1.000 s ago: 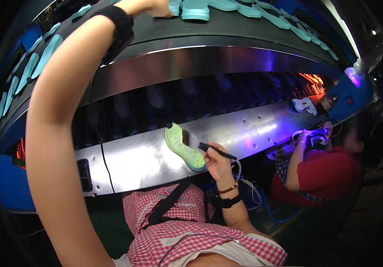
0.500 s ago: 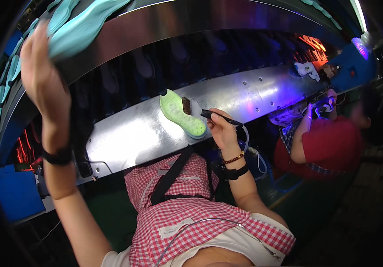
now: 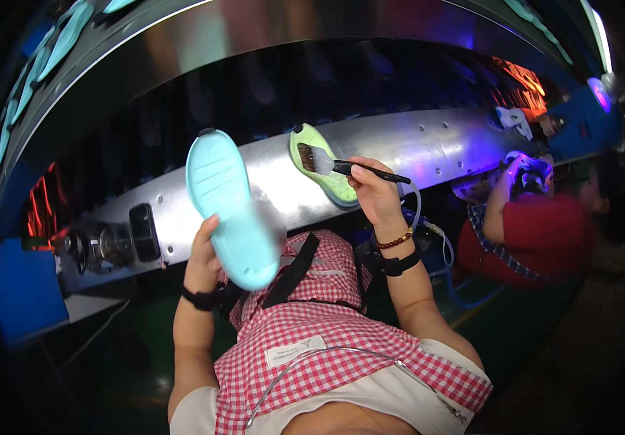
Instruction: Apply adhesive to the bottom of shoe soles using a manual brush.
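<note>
In my left hand (image 3: 206,254) is a light blue shoe sole (image 3: 216,170), gripped at its side and held up before my apron; part of its right edge is blurred. My right hand (image 3: 377,196) is closed round the black handle of a brush (image 3: 319,159) with dark bristles and a thin pale hose trailing from the handle. Behind those bristles, a green shoe sole (image 3: 316,138) with a bluish rim lies on the metal bench (image 3: 392,152). The bristles overlap that sole in the picture; whether they touch it I cannot tell.
Along the far upper left, more light blue soles (image 3: 69,40) rest on a raised curved belt. A dark phone-like object (image 3: 144,232) and a round clear container (image 3: 109,245) sit at the bench's left. A person in red (image 3: 544,232) works at the right, near a white piece (image 3: 514,122).
My left hand has come down from the raised belt and now holds a light blue sole before me. My right hand, with the brush, has shifted slightly right in the picture.
</note>
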A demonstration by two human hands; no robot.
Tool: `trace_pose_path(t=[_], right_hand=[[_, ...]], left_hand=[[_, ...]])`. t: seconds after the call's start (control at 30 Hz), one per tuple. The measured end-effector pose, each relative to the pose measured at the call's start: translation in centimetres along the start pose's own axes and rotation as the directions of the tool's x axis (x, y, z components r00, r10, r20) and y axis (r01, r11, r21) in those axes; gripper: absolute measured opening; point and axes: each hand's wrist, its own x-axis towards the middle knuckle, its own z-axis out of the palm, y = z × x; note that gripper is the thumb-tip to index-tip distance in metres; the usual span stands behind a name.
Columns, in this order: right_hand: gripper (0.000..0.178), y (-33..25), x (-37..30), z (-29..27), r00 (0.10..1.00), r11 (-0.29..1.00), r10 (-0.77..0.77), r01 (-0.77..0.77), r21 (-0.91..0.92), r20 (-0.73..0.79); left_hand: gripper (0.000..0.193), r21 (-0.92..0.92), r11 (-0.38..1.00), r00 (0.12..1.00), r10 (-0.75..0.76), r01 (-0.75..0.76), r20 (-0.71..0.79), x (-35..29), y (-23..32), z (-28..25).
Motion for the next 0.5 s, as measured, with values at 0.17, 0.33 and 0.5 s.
trace_pose_path(t=[0.17, 0.33, 0.5], right_hand=[[0.021, 1.3, 0.5, 4.4, 0.965, 0.967, 0.098, -0.034, -0.254, 0.243], [0.022, 2.1, 3.3, 7.4, 0.946, 0.959, 0.15, -0.068, -0.274, 0.287], [0.02, 3.0, 2.4, 10.1, 0.892, 0.707, -0.032, 0.339, -0.621, 0.45]], left_hand=[[0.087, -0.408, 0.9, 0.964, 0.228, -0.153, 0.14, 3.4, -2.3, 2.5], [0.084, -0.335, 0.932, 0.969, 0.195, -0.135, 0.152, 3.5, -2.5, 3.2], [0.073, -0.337, 0.902, 0.958, 0.219, -0.271, -0.184, 4.0, -2.7, 3.9]])
